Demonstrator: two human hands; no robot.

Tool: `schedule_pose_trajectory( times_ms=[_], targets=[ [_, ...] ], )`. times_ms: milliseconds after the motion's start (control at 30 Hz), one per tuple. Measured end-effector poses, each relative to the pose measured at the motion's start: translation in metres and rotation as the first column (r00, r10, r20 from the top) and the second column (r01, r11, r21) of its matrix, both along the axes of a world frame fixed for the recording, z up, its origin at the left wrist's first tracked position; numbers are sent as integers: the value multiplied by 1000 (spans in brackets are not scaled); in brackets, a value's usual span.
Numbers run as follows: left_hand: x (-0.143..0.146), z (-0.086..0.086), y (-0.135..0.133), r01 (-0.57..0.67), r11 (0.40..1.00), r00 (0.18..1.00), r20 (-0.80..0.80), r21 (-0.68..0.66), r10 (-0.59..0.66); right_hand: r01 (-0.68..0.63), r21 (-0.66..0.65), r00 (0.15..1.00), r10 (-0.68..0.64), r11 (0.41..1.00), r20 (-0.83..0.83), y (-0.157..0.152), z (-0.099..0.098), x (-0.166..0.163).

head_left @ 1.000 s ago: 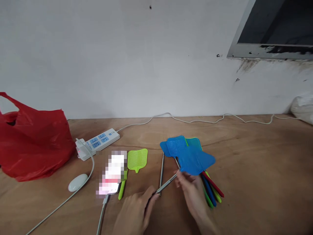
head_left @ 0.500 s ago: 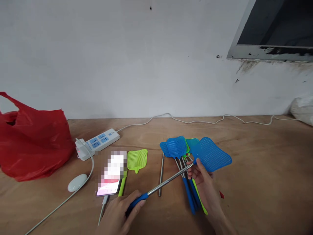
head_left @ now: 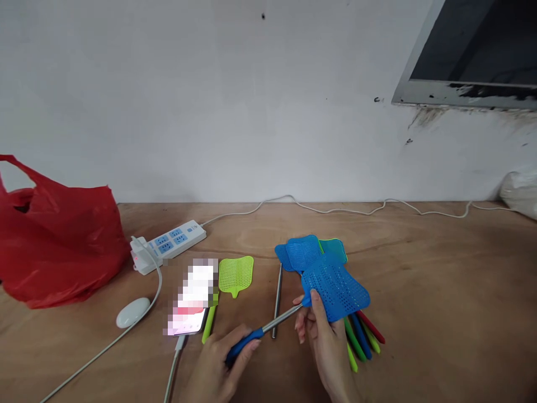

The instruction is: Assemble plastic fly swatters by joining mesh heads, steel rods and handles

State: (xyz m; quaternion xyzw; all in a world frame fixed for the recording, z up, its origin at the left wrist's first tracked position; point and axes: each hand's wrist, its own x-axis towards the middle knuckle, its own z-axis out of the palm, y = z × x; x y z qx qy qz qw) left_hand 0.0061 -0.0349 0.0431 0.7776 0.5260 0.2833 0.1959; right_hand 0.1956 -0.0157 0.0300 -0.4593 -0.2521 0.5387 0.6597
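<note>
A blue fly swatter (head_left: 335, 288) with a telescopic metal rod is held between my two hands. My left hand (head_left: 224, 358) is closed round its blue handle. The fingers of my right hand (head_left: 321, 330) pinch the neck where the perforated head joins the rod. Behind it lies a pile of more swatters, with blue heads (head_left: 300, 253) and a teal head (head_left: 335, 249) showing; several coloured handles (head_left: 363, 338) stick out past my right hand. A loose metal rod (head_left: 277, 302) lies between my hands, and a separate yellow-green swatter head (head_left: 235, 275) lies farther left.
A phone (head_left: 195, 302) with a blurred screen lies on the wooden table, plugged into a cable, beside a yellow-green handle (head_left: 210, 322). Farther left are a white oval object (head_left: 133, 312), a power strip (head_left: 174, 243) and a red plastic bag (head_left: 62, 246). A white cord (head_left: 327, 211) runs along the wall.
My right hand and the swatter head have moved left and toward me. The exposed rod between my hands looks shorter. Handles of the pile, including red and green ones, now show at the right.
</note>
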Motion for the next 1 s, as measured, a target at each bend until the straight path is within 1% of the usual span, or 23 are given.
schedule_pose_trajectory(
  times_ms=[100,200,300,333,367,400,467,533,600,667,733,767,833,900,1000],
  targets=[
    [6,4,1,6,1000,999,33,-17,-5,-4,3,1000,4,1000,-16,3,4,2],
    [14,-1,0,-2,999,997,81,-45,6,-42,10,999,42,999,-10,3,8,2],
    [25,-10,-4,-21,997,991,132,-78,31,-151,20,983,148,988,106,1,10,-1],
    [28,-12,-6,-44,997,987,151,-64,54,-182,25,973,176,983,151,0,11,-1],
    [29,-13,-7,-74,997,981,177,-22,77,-201,30,963,192,979,190,1,11,-1],
    [29,-14,-8,-81,997,978,191,7,78,-209,30,956,198,977,218,2,12,1],
    [26,-13,-7,-66,997,981,182,31,59,-200,16,948,189,980,256,6,14,8],
    [19,-12,-4,-59,997,990,130,44,53,-180,-32,933,181,983,311,11,14,17],
    [12,-13,-1,-78,994,995,61,80,73,-148,-79,898,168,986,407,18,14,27],
    [7,-16,2,-93,986,995,-8,138,95,-110,-69,843,130,992,522,25,12,36],
    [4,-21,5,-95,976,991,-77,196,112,-84,-12,756,72,996,650,31,8,42],
    [3,-24,5,-89,971,987,-112,220,116,-73,17,694,39,997,719,34,5,44],
    [1,-30,7,-82,963,976,-176,259,130,-51,57,538,-20,997,843,39,-1,47],
    [-1,-36,9,-87,953,964,-218,290,155,-39,80,398,-58,996,915,42,-8,49],
    [-2,-43,10,-103,948,951,-249,300,182,-37,81,271,-68,996,960,45,-17,50]
  ],
)
